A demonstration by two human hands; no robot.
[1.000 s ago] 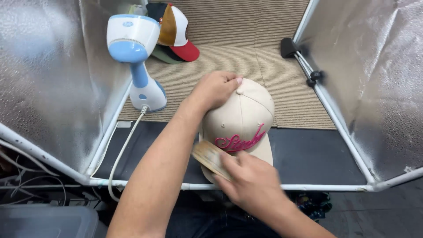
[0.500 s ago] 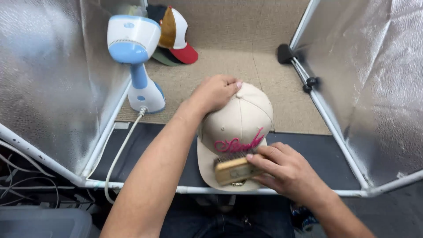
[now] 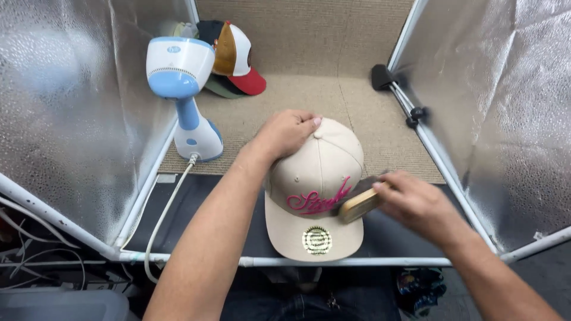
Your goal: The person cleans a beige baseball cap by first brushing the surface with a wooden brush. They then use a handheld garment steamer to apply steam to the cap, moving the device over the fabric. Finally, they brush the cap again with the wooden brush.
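Since half a second ago, the right hand [image 3: 416, 202] has carried the wooden brush [image 3: 360, 202] from the brim up to the right side of the beige cap [image 3: 315, 184], beside its pink lettering. Its fingers are clamped around the brush, while the left hand [image 3: 288, 132] lies spread on the crown (palm down), pinning the cap to the tabletop [image 3: 380, 137]. A blue-and-white steamer [image 3: 184, 95] stands to the left, with stacked caps [image 3: 232, 56] behind.
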